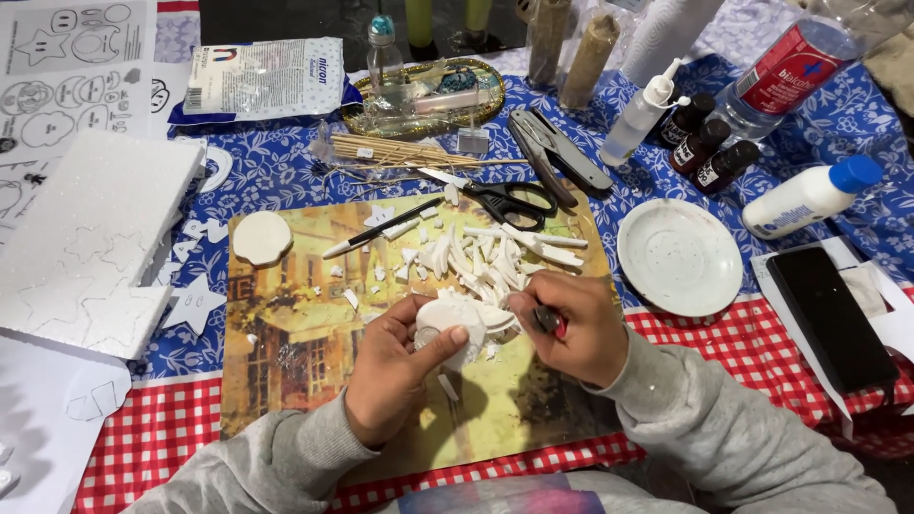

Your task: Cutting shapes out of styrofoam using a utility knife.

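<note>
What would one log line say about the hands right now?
left hand: holds round white foam piece | right hand: grips small red-handled cutter | under: picture placemat

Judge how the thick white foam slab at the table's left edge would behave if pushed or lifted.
The foam slab looks bulky yet probably very light, so it would likely slide easily. Star outlines cut into it suggest it dents or crumbles readily.

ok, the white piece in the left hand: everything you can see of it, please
The rounded white foam-like piece looks matte, thick and light, with rough, partly trimmed edges on its right side. The left hand cups it from below, thumb across its front, just above the picture-printed placemat. The right hand, holding a small dark-and-red tool, meets its right edge. White offcut strips lie just behind it.
</note>
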